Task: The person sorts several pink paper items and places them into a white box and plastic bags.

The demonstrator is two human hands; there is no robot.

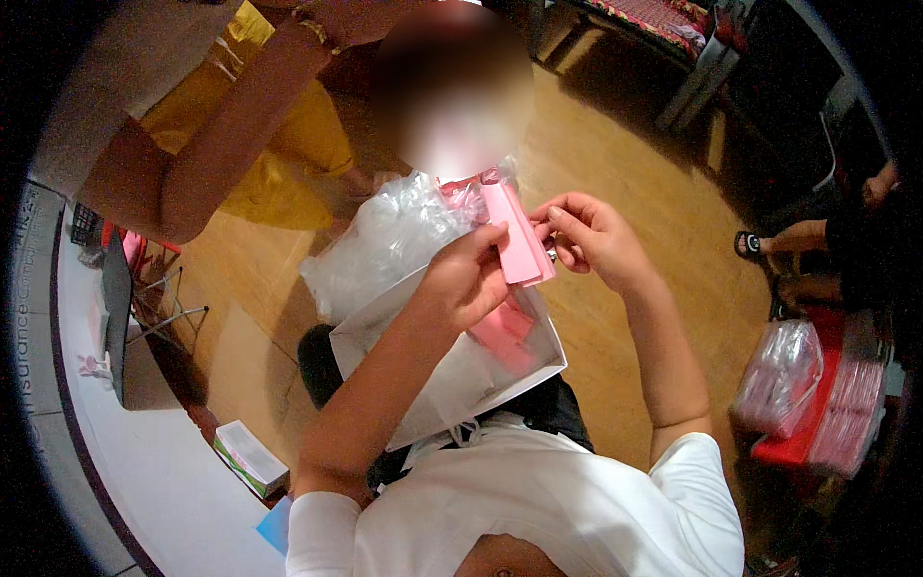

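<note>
My left hand (469, 278) grips a folded pink paper or card packet (518, 238), thumb on its top face. Close against the packet's right edge is my right hand (595, 234), its fingers bent. A small shiny bit shows by those fingertips, and I cannot tell if they hold it. Below both hands an open white cardboard box (433, 389) rests on my lap. Inside it lie pink pieces (505, 332), partly covered by my left hand. A crumpled clear plastic bag (389, 231) spreads over the box's far left side, with red and pink wrapping near its top.
At the upper left, another person's arm (238, 130) reaches across. A white table (144, 476) at left bears a small carton (251, 458) and a blue sheet (275, 525). Plastic-wrapped pink bundles (782, 375) lie on a red surface (829, 339) at right, near a sandalled foot (753, 244).
</note>
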